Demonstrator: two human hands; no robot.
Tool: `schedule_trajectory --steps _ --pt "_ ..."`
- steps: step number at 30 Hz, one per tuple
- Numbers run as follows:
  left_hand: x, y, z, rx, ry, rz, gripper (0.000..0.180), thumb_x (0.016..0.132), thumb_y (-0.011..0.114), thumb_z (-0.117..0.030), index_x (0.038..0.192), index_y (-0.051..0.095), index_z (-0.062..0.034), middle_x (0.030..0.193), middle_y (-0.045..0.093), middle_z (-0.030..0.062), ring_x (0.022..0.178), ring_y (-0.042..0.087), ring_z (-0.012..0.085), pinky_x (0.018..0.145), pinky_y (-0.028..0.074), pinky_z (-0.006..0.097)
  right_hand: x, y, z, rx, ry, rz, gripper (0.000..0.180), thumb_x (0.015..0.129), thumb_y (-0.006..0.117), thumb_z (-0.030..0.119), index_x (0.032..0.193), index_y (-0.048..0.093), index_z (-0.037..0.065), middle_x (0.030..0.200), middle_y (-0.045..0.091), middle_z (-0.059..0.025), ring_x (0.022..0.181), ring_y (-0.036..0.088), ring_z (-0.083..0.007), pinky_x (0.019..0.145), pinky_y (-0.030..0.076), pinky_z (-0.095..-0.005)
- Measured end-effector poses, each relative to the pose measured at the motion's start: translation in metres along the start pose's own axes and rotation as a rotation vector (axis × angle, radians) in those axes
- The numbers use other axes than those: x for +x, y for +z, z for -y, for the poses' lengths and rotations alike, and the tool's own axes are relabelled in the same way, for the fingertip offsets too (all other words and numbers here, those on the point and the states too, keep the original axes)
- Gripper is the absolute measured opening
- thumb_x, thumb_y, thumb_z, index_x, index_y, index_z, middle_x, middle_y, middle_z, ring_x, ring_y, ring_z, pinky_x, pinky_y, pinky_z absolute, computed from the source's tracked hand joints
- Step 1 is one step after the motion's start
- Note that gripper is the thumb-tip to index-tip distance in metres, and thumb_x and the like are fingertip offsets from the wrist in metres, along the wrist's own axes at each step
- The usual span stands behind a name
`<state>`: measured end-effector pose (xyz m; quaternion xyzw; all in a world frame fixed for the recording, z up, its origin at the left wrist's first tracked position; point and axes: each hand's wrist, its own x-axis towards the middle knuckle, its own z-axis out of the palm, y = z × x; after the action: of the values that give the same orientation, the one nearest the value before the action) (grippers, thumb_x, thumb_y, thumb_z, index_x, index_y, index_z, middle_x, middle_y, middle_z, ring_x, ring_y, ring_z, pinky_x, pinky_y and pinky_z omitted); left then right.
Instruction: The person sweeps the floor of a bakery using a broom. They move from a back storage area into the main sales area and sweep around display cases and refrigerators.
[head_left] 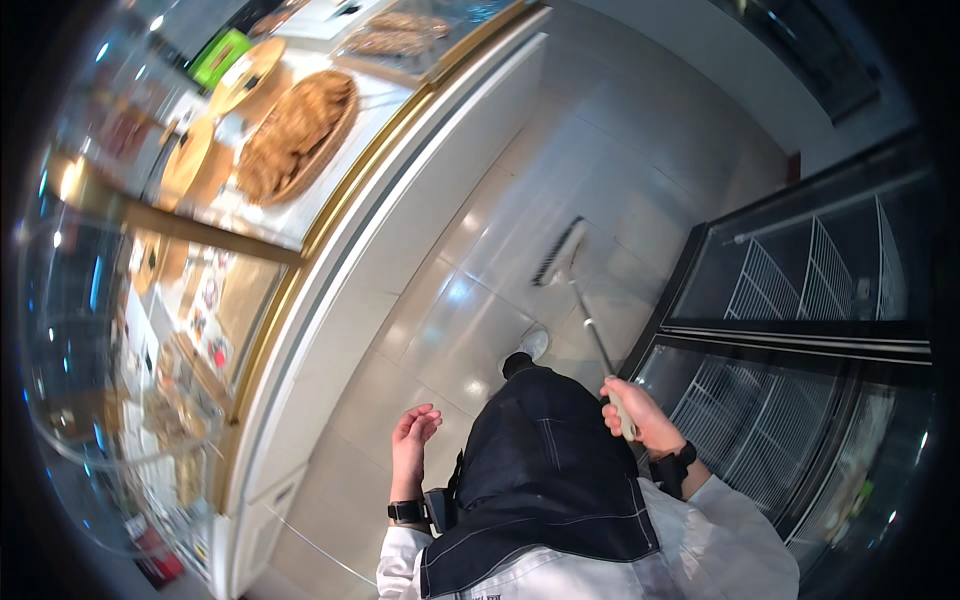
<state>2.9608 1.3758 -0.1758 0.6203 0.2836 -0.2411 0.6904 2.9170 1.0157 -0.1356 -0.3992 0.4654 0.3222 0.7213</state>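
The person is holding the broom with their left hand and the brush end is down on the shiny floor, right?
Not quite. The head view shows the right hand gripping the broom handle; the left hand is open and empty. The brush end is indeed on the shiny floor.

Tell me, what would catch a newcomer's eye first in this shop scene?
Probably the long-handled broom, its head resting on the pale glossy tile floor mid-picture, with the right hand closed round the handle's top while the left hand hangs open and empty. Next, upper left, the curved glass display counter with a big round basket of golden baked goods. On the right stands a dark glass-fronted cabinet with bare white wire shelves.
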Motion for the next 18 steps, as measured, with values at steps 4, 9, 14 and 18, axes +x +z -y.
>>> schedule_trajectory --steps 4,9,14,18 --pt "-0.041 -0.044 0.042 -0.077 -0.061 -0.108 0.022 0.086 0.044 -0.009 0.104 0.054 -0.0009 0.093 0.062 0.0080 0.087 0.059 0.0159 0.080 0.045 0.026 0.023 0.017 -0.046 -0.045 0.206 0.230 0.026 0.091 0.041 0.030 0.094 0.041 0.003 0.055 0.041 -0.0029 0.043 0.039 -0.0113 0.038 0.033 -0.0251" --pt "-0.096 -0.080 0.076 -0.221 -0.020 -0.255 0.021 0.086 0.045 -0.009 0.103 0.054 -0.0020 0.092 0.062 0.0075 0.083 0.059 0.0143 0.077 0.045 0.024 0.099 0.027 -0.087 -0.223 0.312 0.189 0.019 0.085 0.056 0.018 0.083 0.049 0.001 0.064 0.048 -0.0046 0.041 0.039 -0.0039 0.035 0.034 -0.0163" --pt "-0.132 -0.088 0.097 -0.337 0.062 -0.419 0.019 0.086 0.047 -0.011 0.102 0.054 -0.0027 0.091 0.062 0.0070 0.081 0.060 0.0135 0.075 0.046 0.024 0.123 -0.004 -0.089 -0.725 0.149 0.048 0.012 0.078 0.058 0.014 0.074 0.053 0.003 0.054 0.050 -0.0044 0.041 0.045 -0.0099 0.034 0.035 -0.0238" --pt "-0.141 -0.070 0.107 -0.401 0.026 -0.496 0.020 0.086 0.046 -0.010 0.103 0.053 -0.0020 0.091 0.062 0.0073 0.080 0.060 0.0132 0.074 0.047 0.023 0.096 -0.070 -0.053 -0.869 0.023 -0.058 0.011 0.077 0.057 0.010 0.080 0.058 0.000 0.052 0.049 -0.0051 0.036 0.043 -0.0107 0.033 0.034 -0.0245"
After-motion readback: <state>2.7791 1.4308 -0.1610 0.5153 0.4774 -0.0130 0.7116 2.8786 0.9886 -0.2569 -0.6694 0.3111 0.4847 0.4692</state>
